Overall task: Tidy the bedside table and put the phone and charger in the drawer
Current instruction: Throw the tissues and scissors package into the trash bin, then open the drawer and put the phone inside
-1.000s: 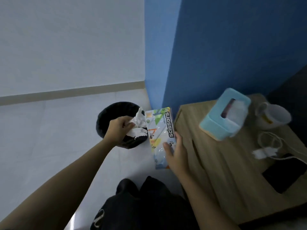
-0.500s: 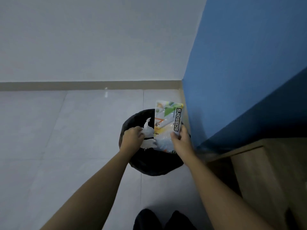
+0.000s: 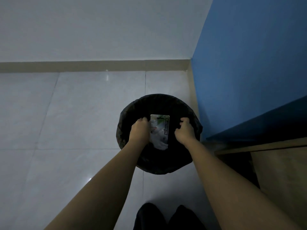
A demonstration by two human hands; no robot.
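Inside the black bin (image 3: 159, 97) beside the left edge of the counter (image 3: 282, 171), the scissors package (image 3: 163, 126) and tissue (image 3: 160, 144) now lie dropped, no longer in my hands, so that rubbish is cleared; phone and charger are out of view. My left hand (image 3: 139, 131) and right hand (image 3: 185, 131) hover loosely curled, empty. The package's long axis points away from me, top toward the far rim.

Bin (image 3: 159, 103): blk, blk liner.
Pack (image 3: 160, 128): wht, green patch at top, grey strip w/ dark lettering.
Tissue (image 3: 160, 144): wht.
Floor (image 3: 66, 122): pale grey tiles, thin dark joints.
Wall (image 3: 99, 27): off-wht, plain.
Skirting (image 3: 83, 66): beige.
Panel (image 3: 249, 63): blue, darker band low.
Table (image 3: 282, 171): lt wood.
Trousers (image 3: 166, 218): blk.
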